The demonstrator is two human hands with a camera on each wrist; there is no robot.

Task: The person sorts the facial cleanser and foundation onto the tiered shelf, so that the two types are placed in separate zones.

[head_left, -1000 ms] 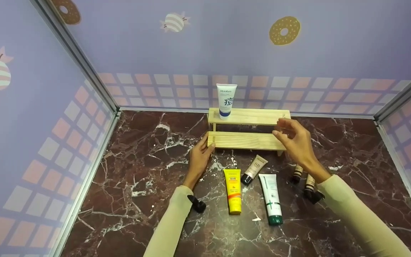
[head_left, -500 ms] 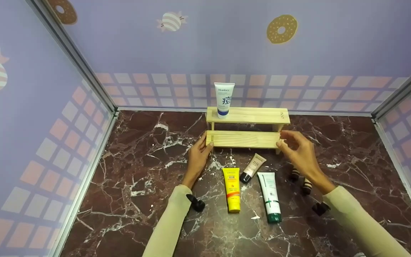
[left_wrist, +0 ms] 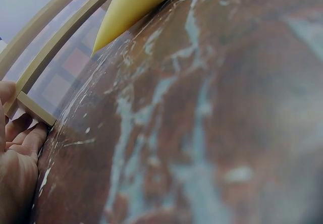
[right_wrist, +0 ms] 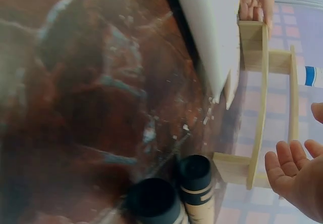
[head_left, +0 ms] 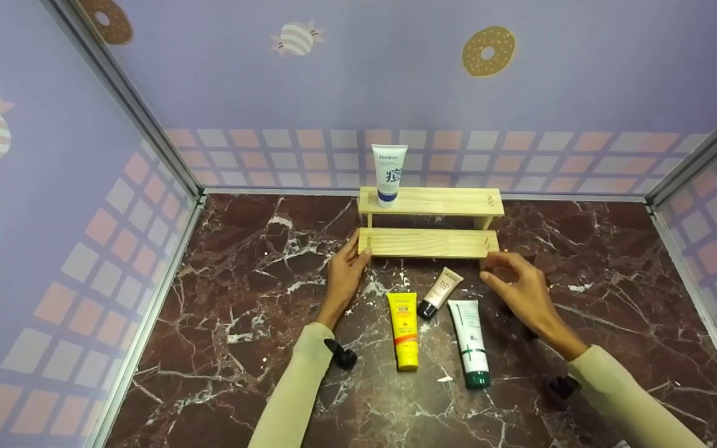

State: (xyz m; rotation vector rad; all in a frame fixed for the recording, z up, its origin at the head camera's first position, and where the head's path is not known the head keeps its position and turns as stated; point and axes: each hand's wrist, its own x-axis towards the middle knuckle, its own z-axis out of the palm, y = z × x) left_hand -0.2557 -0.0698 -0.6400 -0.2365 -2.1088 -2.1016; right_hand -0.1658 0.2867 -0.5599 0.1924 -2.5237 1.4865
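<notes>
A two-tier wooden display stand (head_left: 430,242) stands near the back wall. My left hand (head_left: 345,277) grips the left end of its lower shelf, thumb over the front edge; in the left wrist view its fingers (left_wrist: 33,138) lie around the side leg. At the stand's right front corner is my right hand (head_left: 520,289), its fingertips close to the lower shelf's end. Those fingers are loosely bent and hold nothing. On the upper shelf, toward the left, a white tube with a blue cap (head_left: 389,174) stands upright on its cap.
In front of the stand lie a yellow tube (head_left: 403,330), a small beige BB cream tube (head_left: 440,292) and a white tube with a green cap (head_left: 470,342). Two black-capped tubes (right_wrist: 194,176) lie by the right hand, mostly hidden from the head view. Patterned walls (head_left: 396,74) enclose the tabletop.
My right hand has come down from beside the upper shelf, past the lower shelf's right end, to its front corner. The left hand keeps its grip on the stand.
</notes>
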